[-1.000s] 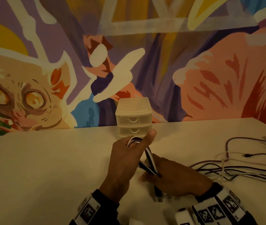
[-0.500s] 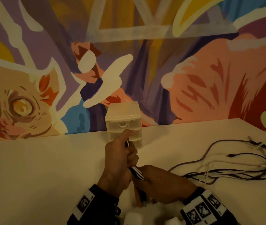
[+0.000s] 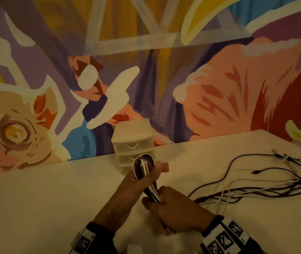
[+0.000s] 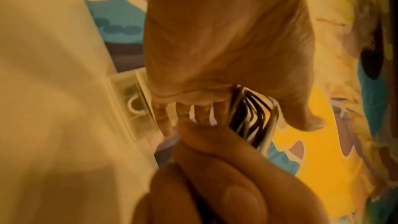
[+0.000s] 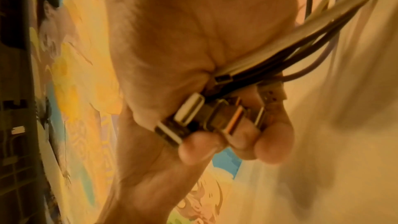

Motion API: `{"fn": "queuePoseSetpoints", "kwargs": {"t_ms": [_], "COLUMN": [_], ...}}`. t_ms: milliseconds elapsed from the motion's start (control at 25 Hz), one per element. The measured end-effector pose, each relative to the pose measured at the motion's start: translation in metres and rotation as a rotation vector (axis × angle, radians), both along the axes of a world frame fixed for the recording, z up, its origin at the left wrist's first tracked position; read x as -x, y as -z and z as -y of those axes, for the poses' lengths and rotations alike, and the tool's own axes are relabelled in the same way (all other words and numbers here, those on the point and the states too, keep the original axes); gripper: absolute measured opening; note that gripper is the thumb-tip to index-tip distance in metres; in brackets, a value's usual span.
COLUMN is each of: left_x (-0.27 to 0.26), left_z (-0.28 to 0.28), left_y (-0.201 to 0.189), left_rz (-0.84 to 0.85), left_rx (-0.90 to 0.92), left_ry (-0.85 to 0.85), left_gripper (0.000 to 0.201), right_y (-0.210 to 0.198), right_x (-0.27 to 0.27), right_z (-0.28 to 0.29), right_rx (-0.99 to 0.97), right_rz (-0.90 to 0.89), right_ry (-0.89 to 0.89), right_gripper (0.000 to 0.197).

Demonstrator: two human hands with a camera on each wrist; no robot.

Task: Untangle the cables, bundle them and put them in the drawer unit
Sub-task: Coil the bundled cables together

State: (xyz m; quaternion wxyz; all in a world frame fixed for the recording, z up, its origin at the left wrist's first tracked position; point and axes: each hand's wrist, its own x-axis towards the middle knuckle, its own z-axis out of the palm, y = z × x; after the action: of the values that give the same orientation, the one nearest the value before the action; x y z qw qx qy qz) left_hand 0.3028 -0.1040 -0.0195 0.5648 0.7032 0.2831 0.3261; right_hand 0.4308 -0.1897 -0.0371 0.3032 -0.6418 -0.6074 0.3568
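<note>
The cables (image 3: 147,173) form a folded bundle of dark and white strands, held above the table (image 3: 36,198) just in front of the drawer unit (image 3: 133,142), which stands at the table's far edge against the mural (image 3: 219,88). The left hand (image 3: 137,182) grips the looped upper end, its fingers curled through the loop and its thumb stretched out to the right. Just below, the right hand (image 3: 173,208) clenches the lower end; in the right wrist view its fingers (image 5: 273,144) close around a cluster of plugs (image 5: 206,117), probably USB ends, though blur hides the detail. To the right, loose cables (image 3: 265,187) lie spread on the table, running back toward the right hand.
</note>
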Motion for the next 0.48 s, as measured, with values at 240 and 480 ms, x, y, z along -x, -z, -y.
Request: {"fn": "queuePoseSetpoints", "kwargs": {"t_ms": [240, 480], "left_x": [-0.001, 0.001], "left_z": [0.017, 0.02], "left_y": [-0.004, -0.001], "left_rz": [-0.039, 0.146], "left_rx": [0.163, 0.203], "left_ry": [-0.096, -0.254], "left_gripper": [0.046, 0.058], "right_y": [0.005, 0.002], "right_x": [0.016, 0.018], "right_z": [-0.003, -0.004], "right_rx": [0.09, 0.073], "right_rz": [-0.05, -0.048], "right_ry": [-0.106, -0.152], "right_gripper": [0.053, 0.049]}}
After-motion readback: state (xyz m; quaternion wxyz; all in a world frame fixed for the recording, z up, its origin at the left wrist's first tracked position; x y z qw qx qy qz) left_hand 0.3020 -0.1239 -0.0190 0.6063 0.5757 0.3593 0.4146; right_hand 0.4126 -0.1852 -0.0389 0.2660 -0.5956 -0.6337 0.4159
